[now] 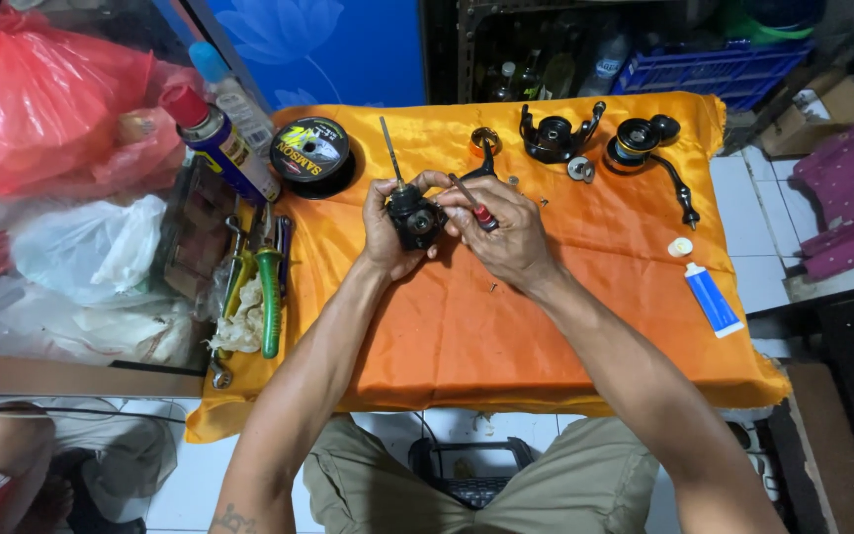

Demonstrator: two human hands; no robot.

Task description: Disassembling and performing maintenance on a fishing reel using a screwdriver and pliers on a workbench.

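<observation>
Two hands: both meet above the orange satin tabletop (467,326).
Left hand (387,232): curled around a black metal reel body (414,220) with a thin shaft rising from it.
Right hand (506,232): pinching a small red-handled screwdriver (473,204) against the reel body.

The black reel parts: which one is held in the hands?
The black reel body with the thin shaft, in the left hand. The others lie on the orange cloth farther away.
</observation>
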